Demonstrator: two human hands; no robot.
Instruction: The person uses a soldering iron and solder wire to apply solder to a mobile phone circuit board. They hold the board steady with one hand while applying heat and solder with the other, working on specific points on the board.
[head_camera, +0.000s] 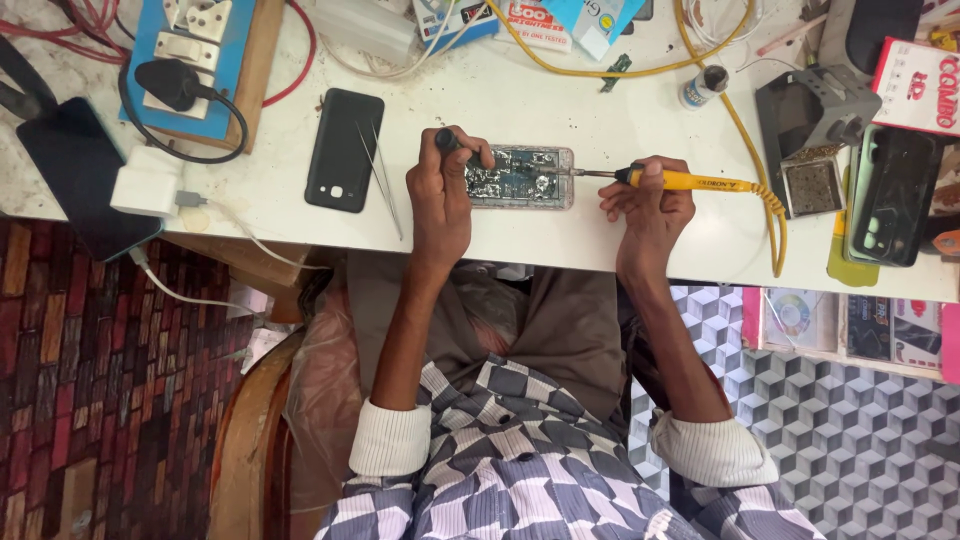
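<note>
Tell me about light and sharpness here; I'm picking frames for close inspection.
Head view: bright, even light on the white table, only soft shadows under the hands; the opened phone shows small glints off metal parts; left hand, right hand and soldering iron look sharp; frame edges bend slightly.

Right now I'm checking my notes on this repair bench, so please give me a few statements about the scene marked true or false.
1. The right hand holds a yellow soldering iron. True.
2. The opened phone lies between the hands. True.
3. The left hand is empty. False: it grips a dark-handled tool.
4. The tweezers are in the right hand. False: they lie on the table beside the black phone.
</note>
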